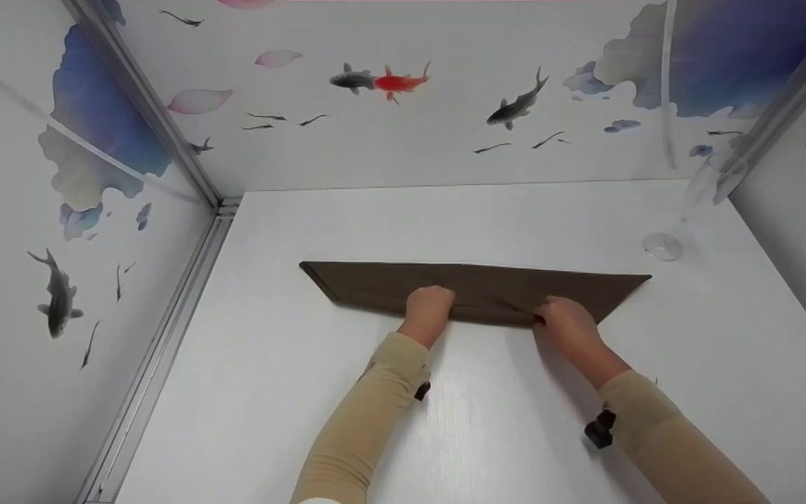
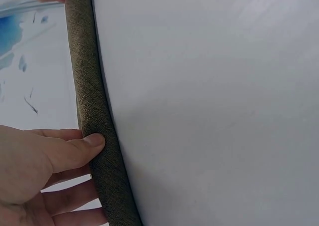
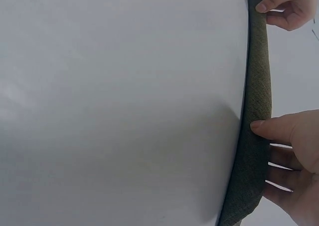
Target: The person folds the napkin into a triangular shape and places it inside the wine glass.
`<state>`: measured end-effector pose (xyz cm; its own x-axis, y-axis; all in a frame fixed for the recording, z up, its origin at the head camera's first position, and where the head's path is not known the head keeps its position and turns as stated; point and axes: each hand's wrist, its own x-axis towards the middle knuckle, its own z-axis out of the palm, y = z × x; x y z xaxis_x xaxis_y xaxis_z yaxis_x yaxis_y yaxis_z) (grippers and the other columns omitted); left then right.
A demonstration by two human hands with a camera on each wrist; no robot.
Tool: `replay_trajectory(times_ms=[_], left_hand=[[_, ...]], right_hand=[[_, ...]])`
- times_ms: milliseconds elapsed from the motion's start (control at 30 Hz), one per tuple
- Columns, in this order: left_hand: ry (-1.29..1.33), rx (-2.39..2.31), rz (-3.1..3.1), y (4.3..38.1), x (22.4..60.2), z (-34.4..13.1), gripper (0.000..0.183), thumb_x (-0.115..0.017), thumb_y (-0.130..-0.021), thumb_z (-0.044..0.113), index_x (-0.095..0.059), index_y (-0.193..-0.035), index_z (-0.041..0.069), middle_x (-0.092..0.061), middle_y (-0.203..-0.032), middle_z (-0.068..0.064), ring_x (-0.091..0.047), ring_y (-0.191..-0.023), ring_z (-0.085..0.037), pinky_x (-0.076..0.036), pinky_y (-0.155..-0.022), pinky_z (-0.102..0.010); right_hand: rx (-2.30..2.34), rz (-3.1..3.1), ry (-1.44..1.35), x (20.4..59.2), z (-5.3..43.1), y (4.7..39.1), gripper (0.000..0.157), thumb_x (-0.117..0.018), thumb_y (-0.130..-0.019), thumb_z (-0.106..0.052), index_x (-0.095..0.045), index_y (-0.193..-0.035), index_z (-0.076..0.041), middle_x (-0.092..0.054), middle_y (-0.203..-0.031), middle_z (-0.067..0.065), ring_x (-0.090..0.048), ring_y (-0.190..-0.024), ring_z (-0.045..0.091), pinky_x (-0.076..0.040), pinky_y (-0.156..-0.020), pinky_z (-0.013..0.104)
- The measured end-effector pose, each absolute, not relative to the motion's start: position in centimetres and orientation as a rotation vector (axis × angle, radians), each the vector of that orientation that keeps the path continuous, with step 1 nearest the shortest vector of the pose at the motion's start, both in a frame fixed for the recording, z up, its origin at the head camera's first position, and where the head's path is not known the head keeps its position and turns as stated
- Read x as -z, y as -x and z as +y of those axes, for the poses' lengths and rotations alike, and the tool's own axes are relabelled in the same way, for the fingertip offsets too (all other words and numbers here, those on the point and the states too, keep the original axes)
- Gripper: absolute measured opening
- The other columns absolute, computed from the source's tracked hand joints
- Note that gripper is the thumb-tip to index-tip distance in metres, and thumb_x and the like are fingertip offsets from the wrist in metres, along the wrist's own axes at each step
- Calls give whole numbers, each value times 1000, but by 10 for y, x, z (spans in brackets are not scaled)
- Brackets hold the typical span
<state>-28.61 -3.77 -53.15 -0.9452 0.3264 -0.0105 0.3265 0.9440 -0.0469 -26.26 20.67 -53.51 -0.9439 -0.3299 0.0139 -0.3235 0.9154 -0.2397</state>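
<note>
A dark brown cloth [image 1: 494, 283], folded into a long band with slanted ends, lies across the white table. My left hand [image 1: 429, 311] grips its near edge left of the middle. Farther right along that edge, my right hand [image 1: 571, 325] pinches the fabric, which creases beside the fingers. In the left wrist view the left thumb [image 2: 94, 140] presses on the rolled near side of the cloth [image 2: 87, 71], the other fingers behind it. The right wrist view has the right thumb [image 3: 259, 126] on the cloth [image 3: 259, 71] in the same way, fingers partly hidden behind.
A clear stemmed glass [image 1: 663, 246] stands at the table's back right. White panels printed with fish and petals [image 1: 403, 147] enclose the back and sides. A metal rail [image 1: 158, 350] runs along the left edge of the table [image 1: 270, 420].
</note>
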Motion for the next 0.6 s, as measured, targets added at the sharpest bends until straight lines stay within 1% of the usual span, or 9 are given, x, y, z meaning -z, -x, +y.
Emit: replay_trajectory(times_ms=[100,267,367,467,600], left_hand=[[-536,70,3099,285,531,-38,14,-70,-88,1,-74,-86,14,-71,-84,-1,-68,-82,-18,-55,-70,-31],[-534,-24,3086,282,529,-43,13,-71,-88,4,-74,-80,14,-72,-85,0,-67,-82,-16,-55,-69,-30],[-541,-67,3080,280,531,-50,11,-70,-90,5,-75,-84,14,-72,-87,0,-67,-82,-16,-55,-68,-29],[-565,-70,3103,277,534,-58,12,-68,-91,4,-75,-91,13,-71,-86,-2,-67,-81,-17,-56,-67,-29],[-566,-64,3131,274,537,-67,13,-69,-90,3,-75,-94,12,-70,-87,-3,-66,-82,-18,-55,-68,-28]], right_hand=[[329,3078,542,536,209,264,8,-71,-82,6,-73,-87,-1,-62,-78,9,-62,-78,28,-52,-70,42],[304,3093,568,539,210,263,9,-70,-83,6,-73,-85,-2,-64,-79,10,-63,-78,29,-53,-69,43],[293,3116,618,542,211,262,9,-72,-81,6,-75,-87,-1,-63,-77,10,-63,-77,30,-53,-69,42],[297,3135,669,545,212,262,9,-74,-81,5,-75,-88,0,-58,-73,7,-61,-73,29,-52,-66,42],[301,3135,679,545,213,264,10,-75,-81,3,-75,-90,0,-62,-77,9,-62,-77,30,-53,-69,43]])
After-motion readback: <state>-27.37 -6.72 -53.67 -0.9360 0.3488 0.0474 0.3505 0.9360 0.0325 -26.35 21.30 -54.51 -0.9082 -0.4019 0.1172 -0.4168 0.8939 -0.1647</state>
